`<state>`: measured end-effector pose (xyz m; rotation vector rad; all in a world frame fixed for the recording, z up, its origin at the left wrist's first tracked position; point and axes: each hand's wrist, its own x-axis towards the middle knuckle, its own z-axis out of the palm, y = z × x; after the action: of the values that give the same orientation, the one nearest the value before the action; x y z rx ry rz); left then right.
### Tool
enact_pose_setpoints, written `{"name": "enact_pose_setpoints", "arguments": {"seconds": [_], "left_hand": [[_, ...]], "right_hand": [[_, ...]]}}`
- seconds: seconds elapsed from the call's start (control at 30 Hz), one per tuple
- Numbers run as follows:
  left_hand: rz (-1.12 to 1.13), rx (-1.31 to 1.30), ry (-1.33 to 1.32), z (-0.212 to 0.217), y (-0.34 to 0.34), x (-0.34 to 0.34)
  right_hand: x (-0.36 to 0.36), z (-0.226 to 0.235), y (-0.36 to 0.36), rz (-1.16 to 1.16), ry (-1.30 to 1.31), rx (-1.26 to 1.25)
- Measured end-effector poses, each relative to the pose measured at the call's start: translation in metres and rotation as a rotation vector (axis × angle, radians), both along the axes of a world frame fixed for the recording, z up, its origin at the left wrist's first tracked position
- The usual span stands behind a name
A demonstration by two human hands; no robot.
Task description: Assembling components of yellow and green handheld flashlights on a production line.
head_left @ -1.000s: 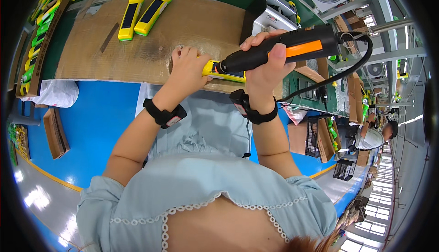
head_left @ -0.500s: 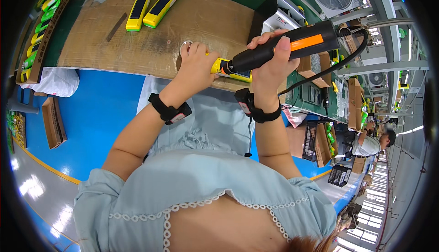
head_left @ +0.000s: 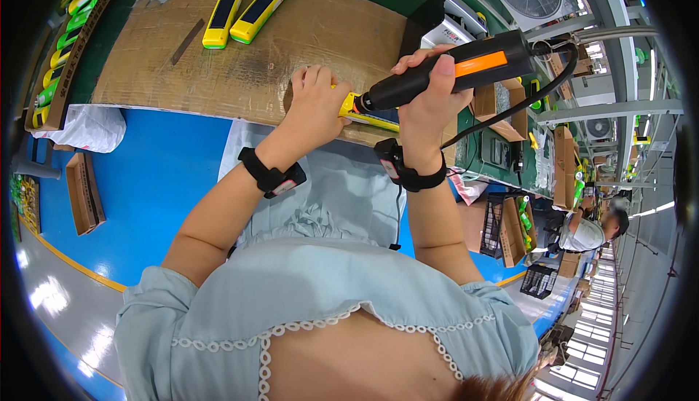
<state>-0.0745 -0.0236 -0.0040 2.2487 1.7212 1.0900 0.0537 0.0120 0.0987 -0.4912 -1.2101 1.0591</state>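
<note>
My right hand [head_left: 429,99] grips a black and orange electric screwdriver [head_left: 466,69], its tip pressed down onto a yellow device [head_left: 368,117] lying at the near edge of the cardboard sheet [head_left: 218,66]. My left hand [head_left: 314,106] is closed over the left end of that yellow device, holding it against the cardboard. A black cable runs from the screwdriver's rear down to the right. Both wrists wear black bands.
Two more yellow and black devices [head_left: 247,8] lie side by side at the far edge of the cardboard. A tray of green and yellow parts [head_left: 62,44] stands at the left. Boxes [head_left: 84,193] sit on the blue floor. Another person [head_left: 590,230] works at the right.
The view has shifted slightly; both hands stay on the yellow device with the screwdriver tip held in the same spot.
</note>
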Motion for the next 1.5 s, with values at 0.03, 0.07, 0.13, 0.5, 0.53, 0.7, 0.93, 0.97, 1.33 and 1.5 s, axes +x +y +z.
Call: {"name": "enact_pose_setpoints", "arguments": {"seconds": [0.03,0.07,0.13,0.5,0.53,0.7,0.93,0.97,1.33,1.5], "left_hand": [[-0.011,-0.002,-0.004,0.001,0.000,0.000],[-0.022,-0.004,-0.007,0.001,0.001,0.000],[-0.033,-0.007,-0.011,0.000,0.002,-0.001],[-0.038,-0.029,0.025,-0.003,0.007,-0.004],[-0.049,-0.035,0.032,-0.002,0.008,-0.004],[-0.093,-0.025,0.083,0.001,0.012,-0.004],[-0.146,-0.114,0.156,0.012,-0.001,-0.006],[-0.141,-0.120,0.181,0.014,-0.004,-0.007],[-0.178,-0.217,0.164,0.020,-0.001,0.013],[-0.179,-0.159,0.154,0.015,0.001,0.022]], "right_hand": [[-0.001,-0.004,-0.001,-0.039,-0.040,0.008],[-0.002,-0.006,-0.001,-0.077,-0.079,0.016],[-0.006,-0.007,-0.003,-0.075,-0.068,0.016],[-0.014,-0.012,-0.004,-0.027,-0.096,0.070],[-0.013,-0.012,-0.003,-0.038,-0.122,0.070],[-0.003,-0.008,-0.001,-0.087,-0.229,0.074],[0.090,0.076,0.027,-0.098,0.322,0.294],[0.098,0.081,0.035,-0.141,0.301,0.269],[0.106,0.035,0.122,-0.464,-0.113,0.238],[0.105,0.044,0.123,-0.382,-0.272,0.205]]}}
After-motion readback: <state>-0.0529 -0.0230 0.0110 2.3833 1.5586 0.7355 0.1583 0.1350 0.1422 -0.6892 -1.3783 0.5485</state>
